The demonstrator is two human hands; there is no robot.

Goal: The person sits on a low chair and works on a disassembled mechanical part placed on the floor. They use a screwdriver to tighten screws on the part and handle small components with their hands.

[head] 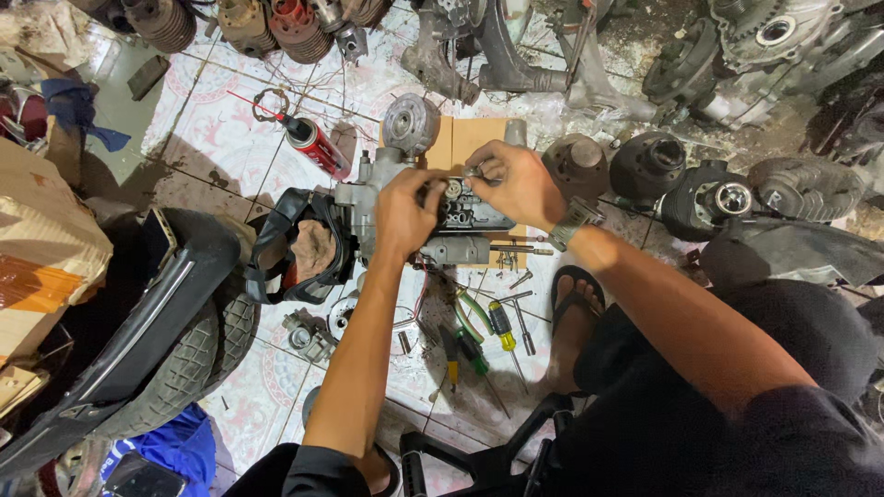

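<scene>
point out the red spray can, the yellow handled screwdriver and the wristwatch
red spray can [315,144], head view, middle of the can body
yellow handled screwdriver [500,322], head view, on the handle
wristwatch [577,218], head view, watch face on the right wrist

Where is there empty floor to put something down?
Bare tiles lie left of the red spray can, above the black tyre. It is crowded around the engine under both hands, and among the screwdrivers beside the sandal.

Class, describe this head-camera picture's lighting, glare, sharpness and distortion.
Head view: bright overhead light on the pale floor tiles, mild glare there; dark corners; both hands, left hand and right hand, sharp on the engine block; wide-angle bending at edges.
</scene>
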